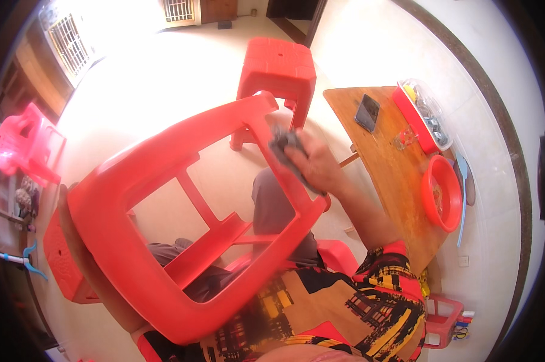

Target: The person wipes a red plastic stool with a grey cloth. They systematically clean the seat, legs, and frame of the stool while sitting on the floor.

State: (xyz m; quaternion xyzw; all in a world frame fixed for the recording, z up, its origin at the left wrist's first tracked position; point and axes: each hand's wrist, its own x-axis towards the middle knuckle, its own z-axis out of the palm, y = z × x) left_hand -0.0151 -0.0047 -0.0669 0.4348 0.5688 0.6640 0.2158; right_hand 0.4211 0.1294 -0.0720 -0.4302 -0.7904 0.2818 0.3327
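A red plastic stool [104,199], tilted over the lap, fills the middle of the view with its open frame and crossbars showing. My right hand [315,160] grips a dark grey cloth [287,147] and presses it against the stool's bar on the far right side. Slightly blurred, the cloth hangs down along that bar. My left hand is out of view; the left forearm [84,253] runs behind the stool's left edge, largely hidden by it.
Another red stool [279,61] stands on the floor ahead. The wooden table [376,158] on the right holds a smartphone [367,113], a glass [406,137], a red tray with a clear lid [417,117] and a red basin [453,199]. A pink plastic chair [30,145] is at left.
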